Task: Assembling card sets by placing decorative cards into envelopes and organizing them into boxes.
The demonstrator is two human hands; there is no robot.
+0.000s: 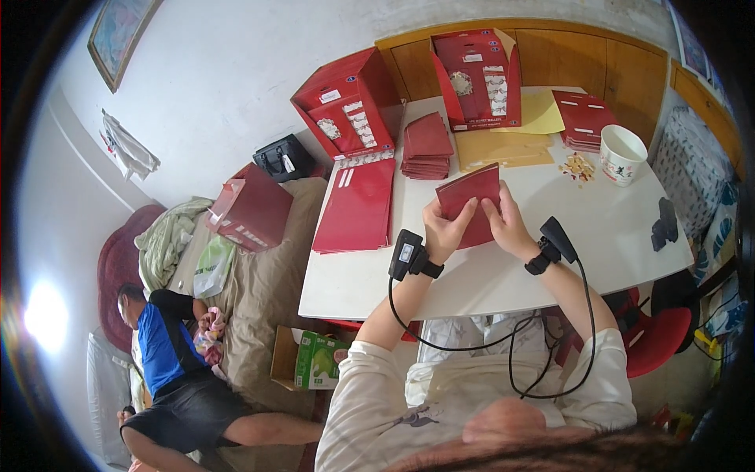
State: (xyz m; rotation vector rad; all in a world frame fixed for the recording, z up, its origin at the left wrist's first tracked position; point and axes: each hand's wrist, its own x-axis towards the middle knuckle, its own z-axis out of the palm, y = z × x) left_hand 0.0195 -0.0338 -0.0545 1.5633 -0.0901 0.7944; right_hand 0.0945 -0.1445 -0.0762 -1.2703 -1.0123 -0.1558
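Observation:
Both my hands grip a dark red paper envelope (473, 191) above the white table (385, 285). My left hand (446, 230) holds its left edge, and my right hand (510, 224) holds its right side, thumbs resting on the front face. The envelope's lower end partly hides behind the hands. Just beyond and left of them is a stack of similar red envelopes (427, 148). Larger flat red sheets (355, 208) lie in a pile to the left. Behind the envelope is a tan sheet (507, 151), beside a yellow sheet (544, 112).
Two red display boxes (346, 102) (478, 79) stand at the back. On the right are red packs (583, 118), a white cup (624, 155), small scraps (578, 167) and a dark object (665, 224). Cables hang from my wrist straps. Another person (169, 346) is beside the bed (263, 291).

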